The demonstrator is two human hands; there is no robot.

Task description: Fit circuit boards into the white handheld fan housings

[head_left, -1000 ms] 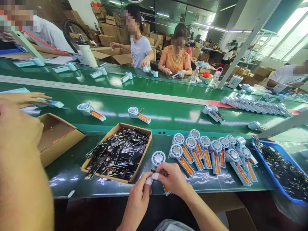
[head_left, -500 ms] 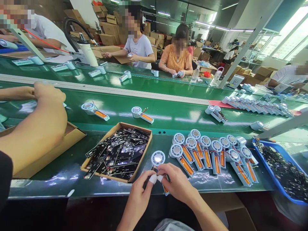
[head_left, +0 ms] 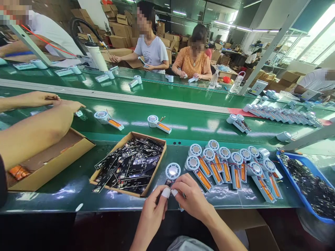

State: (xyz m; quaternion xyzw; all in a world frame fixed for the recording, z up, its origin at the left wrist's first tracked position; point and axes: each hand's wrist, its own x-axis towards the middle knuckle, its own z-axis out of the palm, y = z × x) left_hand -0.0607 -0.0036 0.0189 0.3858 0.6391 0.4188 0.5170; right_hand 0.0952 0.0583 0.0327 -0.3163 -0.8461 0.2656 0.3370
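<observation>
In front of me lies a light-blue, round-headed handheld device (head_left: 173, 170), fan-like, with a silver disc in its head. Its handle runs down beneath my right hand, mostly covered. My left hand (head_left: 154, 206) is closed on a small black circuit board (head_left: 169, 182) just below the head. My right hand (head_left: 193, 197) pinches at the same spot, its thumb close to the left one; what lies between its fingertips is hidden. Both thumbs wear white covers. To the right lie several like devices (head_left: 201, 176) with orange strips in their handles.
A cardboard tray of black circuit boards (head_left: 164, 148) stands left of my hands, a blue tray (head_left: 293, 193) of dark parts at far right. Another cardboard box (head_left: 60, 164) sits under a co-worker's arms (head_left: 39, 129). Beyond runs a green conveyor (head_left: 131, 134) carrying devices; other people sit across it.
My hands stay at the same device with little movement. The co-worker's arms at left have shifted, uncovering more of the box. Devices on the near belt appear slightly farther right.
</observation>
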